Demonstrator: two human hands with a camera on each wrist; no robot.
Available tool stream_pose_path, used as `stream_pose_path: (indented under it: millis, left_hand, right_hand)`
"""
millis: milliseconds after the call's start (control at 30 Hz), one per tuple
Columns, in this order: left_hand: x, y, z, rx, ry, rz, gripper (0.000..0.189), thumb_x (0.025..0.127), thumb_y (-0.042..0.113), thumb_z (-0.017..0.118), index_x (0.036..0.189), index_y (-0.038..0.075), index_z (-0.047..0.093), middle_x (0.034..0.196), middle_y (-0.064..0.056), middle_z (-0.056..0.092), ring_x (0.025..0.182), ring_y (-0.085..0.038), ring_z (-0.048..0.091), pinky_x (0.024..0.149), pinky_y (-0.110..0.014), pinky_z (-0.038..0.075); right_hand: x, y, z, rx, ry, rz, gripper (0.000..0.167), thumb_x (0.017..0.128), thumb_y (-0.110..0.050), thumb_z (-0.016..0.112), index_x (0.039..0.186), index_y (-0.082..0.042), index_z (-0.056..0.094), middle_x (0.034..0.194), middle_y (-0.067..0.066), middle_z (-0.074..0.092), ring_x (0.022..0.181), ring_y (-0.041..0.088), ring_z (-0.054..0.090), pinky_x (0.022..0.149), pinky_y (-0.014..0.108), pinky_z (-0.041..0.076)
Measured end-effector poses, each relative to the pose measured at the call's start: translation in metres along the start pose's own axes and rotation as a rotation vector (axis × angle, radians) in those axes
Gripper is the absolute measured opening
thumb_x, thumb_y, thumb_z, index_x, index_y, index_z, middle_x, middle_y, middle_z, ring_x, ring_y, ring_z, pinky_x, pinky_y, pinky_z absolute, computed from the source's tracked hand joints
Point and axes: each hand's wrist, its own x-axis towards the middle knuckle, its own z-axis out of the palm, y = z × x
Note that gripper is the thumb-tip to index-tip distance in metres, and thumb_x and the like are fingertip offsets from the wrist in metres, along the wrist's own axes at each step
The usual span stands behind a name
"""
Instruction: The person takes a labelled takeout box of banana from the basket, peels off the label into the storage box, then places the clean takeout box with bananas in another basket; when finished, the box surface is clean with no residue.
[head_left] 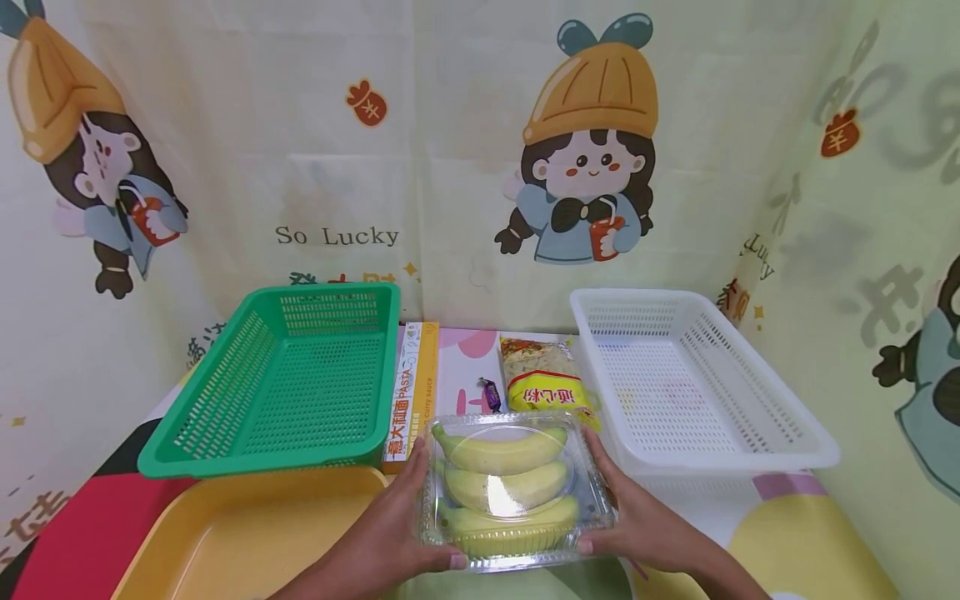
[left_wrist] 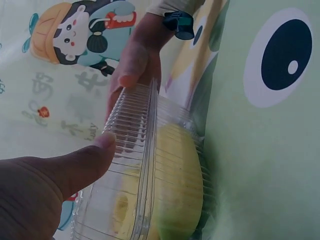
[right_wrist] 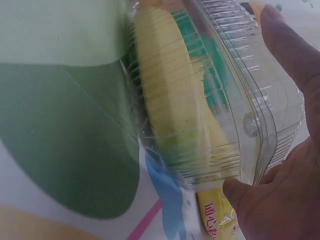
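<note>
A clear plastic clamshell box [head_left: 517,492] with several yellow-green bananas [head_left: 506,492] inside is held between both hands at the front middle. My left hand [head_left: 397,517] grips its left side, the thumb along the near edge. On the opposite side my right hand [head_left: 637,521] holds it the same way. The lid looks closed in the head view. Both wrist views show bananas [left_wrist: 180,180] through the ribbed wall, and the right wrist view has the right hand [right_wrist: 285,200] against the box's rim.
Behind the box lie a pasta box [head_left: 411,387], a purple-wrapped candy [head_left: 491,395] and a bag of macaroni [head_left: 543,375]. A green basket [head_left: 270,462] stands left, a white basket [head_left: 720,461] right. The yellow tray [head_left: 247,542] sits at the front left.
</note>
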Motion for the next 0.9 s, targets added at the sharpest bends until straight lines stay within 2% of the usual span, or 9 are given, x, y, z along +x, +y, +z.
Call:
stream_pose_path:
  millis: [167,300,433,500,667,800,900]
  left_hand:
    - [0.000,-0.002,0.000,0.012,0.012,0.017,0.130,0.060,0.039,0.091,0.154,-0.001,0.012,0.160,-0.020,0.006,0.142,-0.044,0.015,0.107,-0.059,0.023]
    - [-0.001,-0.002,0.000,0.020,0.022,0.029,0.128,0.061,0.041,0.090,0.155,0.001,0.013,0.160,-0.017,0.007,0.142,-0.043,0.017,0.107,-0.058,0.024]
    - [-0.003,0.002,-0.004,0.016,0.021,0.023,0.126,0.063,0.042,0.089,0.155,0.004,0.013,0.161,-0.013,0.006,0.143,-0.042,0.015,0.107,-0.057,0.026]
    - [-0.005,0.004,-0.007,0.018,0.021,0.028,0.125,0.064,0.042,0.089,0.156,0.006,0.012,0.161,-0.012,0.006,0.143,-0.040,0.014,0.107,-0.057,0.027]
    - [-0.007,0.011,-0.014,0.046,0.027,0.041,0.124,0.065,0.045,0.088,0.157,0.013,0.010,0.162,-0.006,0.005,0.144,-0.034,0.013,0.108,-0.053,0.028]
    - [-0.007,0.014,-0.021,0.068,0.022,0.031,0.124,0.065,0.047,0.086,0.157,0.012,0.011,0.162,-0.004,0.004,0.145,-0.033,0.010,0.108,-0.052,0.027]
    - [-0.004,0.018,-0.028,0.066,0.015,0.041,0.125,0.064,0.046,0.087,0.157,0.010,0.011,0.162,-0.006,0.005,0.144,-0.033,0.015,0.106,-0.047,0.033]
  right_hand:
    - [0.001,-0.002,0.001,-0.063,0.053,0.016,0.122,0.075,-0.019,0.085,0.156,-0.015,-0.007,0.160,0.019,-0.006,0.140,0.041,0.011,0.100,0.016,0.030]
    - [0.000,-0.004,0.001,-0.055,0.074,-0.003,0.120,0.076,-0.016,0.084,0.156,-0.012,-0.004,0.159,0.021,-0.004,0.140,0.041,0.010,0.102,0.015,0.024]
    - [0.001,-0.009,0.001,-0.021,0.076,-0.034,0.118,0.076,-0.009,0.083,0.157,-0.017,-0.003,0.159,0.023,-0.004,0.138,0.042,0.016,0.102,0.017,0.028]
    - [0.002,-0.014,0.000,-0.029,0.077,-0.048,0.118,0.076,-0.008,0.083,0.157,-0.020,-0.002,0.160,0.019,-0.003,0.140,0.036,0.016,0.102,0.017,0.028]
    - [0.004,-0.025,-0.001,-0.053,0.087,-0.052,0.120,0.075,-0.012,0.085,0.157,-0.026,-0.002,0.161,0.013,-0.001,0.140,0.034,0.018,0.102,0.017,0.030]
    - [0.005,-0.034,-0.002,-0.083,0.095,-0.048,0.121,0.075,-0.017,0.086,0.157,-0.020,-0.003,0.161,0.016,-0.001,0.138,0.040,0.020,0.100,0.017,0.033]
    - [0.006,-0.043,-0.004,-0.159,0.117,-0.040,0.121,0.074,-0.023,0.086,0.157,-0.012,-0.002,0.161,0.016,0.000,0.140,0.039,0.015,0.103,0.017,0.027]
